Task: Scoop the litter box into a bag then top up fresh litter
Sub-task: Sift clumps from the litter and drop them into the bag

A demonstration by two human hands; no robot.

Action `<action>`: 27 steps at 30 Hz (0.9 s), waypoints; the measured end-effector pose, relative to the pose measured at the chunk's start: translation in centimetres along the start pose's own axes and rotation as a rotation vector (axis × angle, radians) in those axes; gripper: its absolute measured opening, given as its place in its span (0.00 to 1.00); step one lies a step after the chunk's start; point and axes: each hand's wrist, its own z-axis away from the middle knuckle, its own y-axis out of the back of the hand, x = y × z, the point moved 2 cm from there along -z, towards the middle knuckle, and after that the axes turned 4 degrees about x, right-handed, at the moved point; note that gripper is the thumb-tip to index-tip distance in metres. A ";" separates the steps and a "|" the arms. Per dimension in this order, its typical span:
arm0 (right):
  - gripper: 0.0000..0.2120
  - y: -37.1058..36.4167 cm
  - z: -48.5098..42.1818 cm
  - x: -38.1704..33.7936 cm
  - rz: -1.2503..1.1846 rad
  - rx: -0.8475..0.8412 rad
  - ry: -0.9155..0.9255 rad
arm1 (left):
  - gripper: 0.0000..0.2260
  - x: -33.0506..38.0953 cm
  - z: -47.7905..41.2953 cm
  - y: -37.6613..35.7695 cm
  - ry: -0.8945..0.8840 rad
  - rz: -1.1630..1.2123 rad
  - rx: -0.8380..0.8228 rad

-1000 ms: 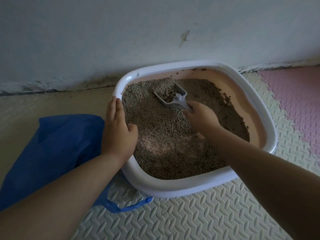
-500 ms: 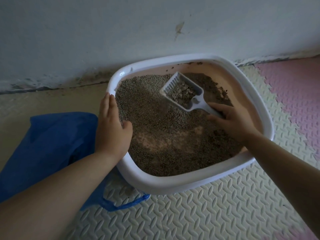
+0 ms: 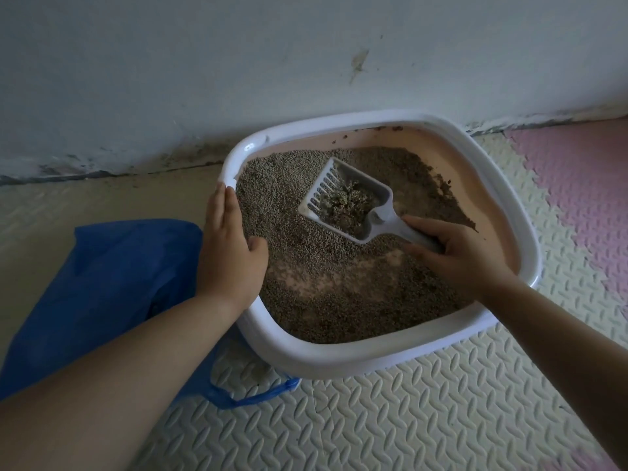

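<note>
A white litter box [image 3: 339, 360] with a pinkish inside sits on the floor against the wall, holding grey-brown litter [image 3: 339, 300]. My right hand [image 3: 465, 256] grips the handle of a white slotted scoop [image 3: 343, 195], held just above the litter with a clump of soiled litter [image 3: 346, 207] in it. My left hand [image 3: 229, 253] lies flat over the box's left rim, fingers together. A blue plastic bag [image 3: 102, 287] lies on the floor left of the box, partly under my left forearm.
A pale wall [image 3: 238, 62] with a scuffed base runs right behind the box. Cream textured foam mats [image 3: 373, 419] cover the floor in front, and a pink mat [image 3: 584, 198] lies to the right.
The scoop has risen out of the litter and swung right, loose grains sifting away to leave a clump. My right hand moved right with it. My left hand stayed on the rim.
</note>
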 end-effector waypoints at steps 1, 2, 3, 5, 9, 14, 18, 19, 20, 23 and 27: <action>0.25 0.1 0.1 -0.2 -0.005 -0.004 0.000 | 0.32 0.0 0.0 0.0 -0.002 -0.003 0.002; 0.25 0.1 0.2 -0.2 -0.008 -0.005 0.002 | 0.32 0.0 0.0 0.0 -0.003 -0.006 0.005; 0.26 0.1 0.3 -0.3 -0.009 -0.007 0.005 | 0.32 0.0 0.0 0.0 -0.003 -0.009 0.005; 0.26 0.1 0.4 -0.4 -0.017 -0.004 0.004 | 0.32 0.0 0.0 0.0 -0.002 -0.011 0.003; 0.21 -0.1 0.8 -0.5 -0.037 -0.029 -0.007 | 0.32 0.0 0.1 0.0 -0.002 -0.014 0.003; 0.19 0.0 1.0 -0.7 0.034 -0.060 -0.004 | 0.32 0.0 0.0 -0.1 0.001 -0.021 0.004; 0.22 -0.2 0.9 -1.2 0.074 -0.107 0.016 | 0.32 -0.1 0.0 -0.1 0.000 -0.020 0.006; 0.22 -0.3 0.8 -1.4 0.091 -0.118 0.031 | 0.32 -0.1 0.0 -0.1 -0.001 -0.020 0.005; 0.22 -0.4 0.8 -1.5 0.108 -0.132 0.044 | 0.32 0.0 0.0 0.0 -0.001 -0.018 0.004; 0.21 -0.4 0.7 -1.5 0.047 -0.131 -0.004 | 0.32 0.1 0.0 0.1 0.009 -0.010 -0.004; 0.21 -0.6 1.0 -1.7 0.015 -0.142 -0.020 | 0.31 0.1 0.0 0.1 0.011 -0.009 -0.012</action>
